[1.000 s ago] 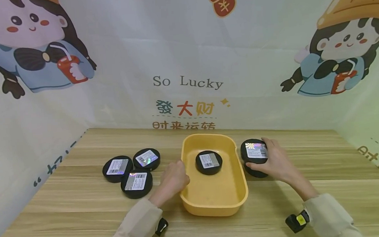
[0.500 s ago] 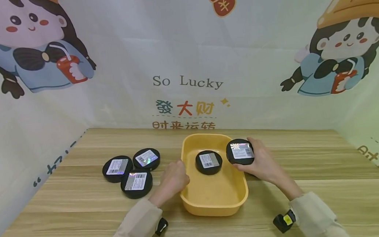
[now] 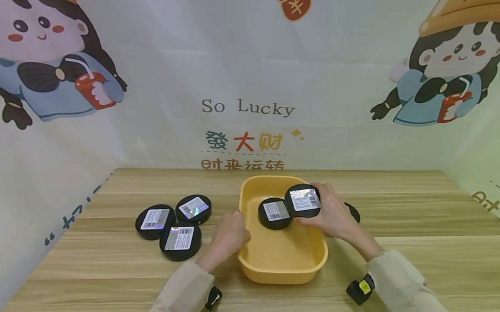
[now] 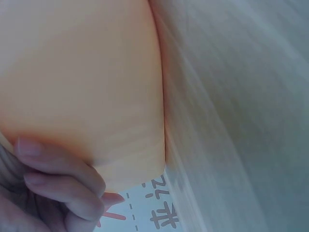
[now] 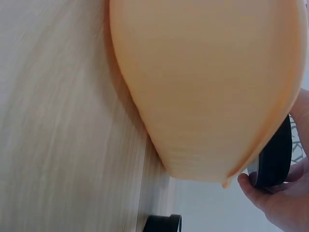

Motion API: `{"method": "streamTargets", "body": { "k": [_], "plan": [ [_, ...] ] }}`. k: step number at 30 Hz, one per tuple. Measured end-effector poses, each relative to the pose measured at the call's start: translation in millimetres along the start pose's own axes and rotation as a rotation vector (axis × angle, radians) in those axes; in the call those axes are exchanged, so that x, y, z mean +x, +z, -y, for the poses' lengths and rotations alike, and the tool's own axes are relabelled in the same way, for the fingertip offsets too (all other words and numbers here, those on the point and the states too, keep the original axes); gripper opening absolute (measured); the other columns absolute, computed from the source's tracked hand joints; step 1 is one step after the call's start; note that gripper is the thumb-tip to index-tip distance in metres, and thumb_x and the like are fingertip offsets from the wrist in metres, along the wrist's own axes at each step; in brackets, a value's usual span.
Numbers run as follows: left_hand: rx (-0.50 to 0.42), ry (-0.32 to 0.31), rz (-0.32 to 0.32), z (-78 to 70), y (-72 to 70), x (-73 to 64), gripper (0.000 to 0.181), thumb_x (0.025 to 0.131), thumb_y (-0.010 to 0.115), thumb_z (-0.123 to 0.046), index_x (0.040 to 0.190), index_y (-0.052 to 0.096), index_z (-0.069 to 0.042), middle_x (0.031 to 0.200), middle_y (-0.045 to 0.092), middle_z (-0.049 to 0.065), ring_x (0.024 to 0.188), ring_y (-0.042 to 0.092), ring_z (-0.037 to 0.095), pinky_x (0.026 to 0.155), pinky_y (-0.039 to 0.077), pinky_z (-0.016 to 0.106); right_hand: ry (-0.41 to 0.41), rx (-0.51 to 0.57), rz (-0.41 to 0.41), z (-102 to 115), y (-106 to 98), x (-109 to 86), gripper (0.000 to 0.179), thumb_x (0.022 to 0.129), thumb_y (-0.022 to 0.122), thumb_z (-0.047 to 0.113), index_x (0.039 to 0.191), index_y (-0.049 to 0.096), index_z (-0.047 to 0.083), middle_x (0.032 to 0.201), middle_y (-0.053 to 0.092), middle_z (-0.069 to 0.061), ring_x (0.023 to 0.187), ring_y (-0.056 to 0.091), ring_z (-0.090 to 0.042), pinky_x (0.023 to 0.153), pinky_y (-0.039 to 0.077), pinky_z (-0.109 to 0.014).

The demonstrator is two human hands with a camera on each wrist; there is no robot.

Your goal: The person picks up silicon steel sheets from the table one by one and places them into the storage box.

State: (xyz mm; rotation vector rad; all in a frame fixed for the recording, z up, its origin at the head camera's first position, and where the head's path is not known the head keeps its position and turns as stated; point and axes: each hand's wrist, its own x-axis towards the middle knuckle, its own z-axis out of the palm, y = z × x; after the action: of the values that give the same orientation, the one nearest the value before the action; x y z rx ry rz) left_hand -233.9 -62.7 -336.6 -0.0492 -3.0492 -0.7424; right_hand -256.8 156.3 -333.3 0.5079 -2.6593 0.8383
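The labelled black disc [image 3: 304,201] had been carried leftward within the last second, from beside the yellow tub [image 3: 280,276] to over its interior, past the right-hand rim. With that, it had been brought next to the inner disc [image 3: 273,217], whose right edge it overlapped in the head view; whether the two were touching could not be told. The carried disc had not yet been let go. By the same move, the outer disc [image 3: 353,212] was left on the worktop [image 3: 415,221], partly hidden behind the right hand [image 3: 330,214].

The right hand was clamped on the carried disc, its edge being held between thumb and fingers, label upward; the right sleeve [image 3: 398,281] was angled in from the lower right. The left hand [image 3: 227,235] was kept curled on the tub's left rim, unmoved. The three left discs [image 3: 180,242] were undisturbed.
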Motion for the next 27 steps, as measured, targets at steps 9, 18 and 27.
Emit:
{"method": "streamTargets", "body": {
  "k": [9, 18, 27],
  "plan": [
    [-0.014, -0.011, 0.011, 0.7, -0.3, 0.8, 0.01, 0.069, 0.06, 0.0, 0.078, 0.056, 0.002, 0.068, 0.051, 0.01, 0.059, 0.05, 0.021, 0.047, 0.041, 0.027, 0.02, 0.033, 0.042, 7, 5, 5.8, 0.084, 0.063, 0.077, 0.03, 0.126, 0.036, -0.007, 0.113, 0.045, -0.022, 0.098, 0.049, -0.033, 0.084, 0.041, -0.047],
    [-0.017, 0.002, 0.003, 2.0, 0.9, 1.0, 0.008, 0.068, 0.059, 0.001, 0.075, 0.055, 0.001, 0.066, 0.051, 0.01, 0.058, 0.05, 0.021, 0.044, 0.04, 0.028, 0.019, 0.039, 0.067, 9, 13, 9.3, 0.088, 0.062, 0.079, 0.03, 0.128, 0.034, -0.006, 0.115, 0.046, -0.021, 0.1, 0.049, -0.034, 0.085, 0.041, -0.047],
    [-0.02, 0.008, -0.002, 1.5, 0.1, 0.8, 0.009, 0.068, 0.059, 0.001, 0.076, 0.055, 0.002, 0.067, 0.051, 0.01, 0.059, 0.05, 0.021, 0.045, 0.04, 0.029, 0.012, 0.077, 0.095, 17, 22, 16.0, 0.083, 0.061, 0.079, 0.029, 0.125, 0.038, -0.005, 0.114, 0.046, -0.02, 0.101, 0.047, -0.032, 0.087, 0.04, -0.045]
  ]
}}
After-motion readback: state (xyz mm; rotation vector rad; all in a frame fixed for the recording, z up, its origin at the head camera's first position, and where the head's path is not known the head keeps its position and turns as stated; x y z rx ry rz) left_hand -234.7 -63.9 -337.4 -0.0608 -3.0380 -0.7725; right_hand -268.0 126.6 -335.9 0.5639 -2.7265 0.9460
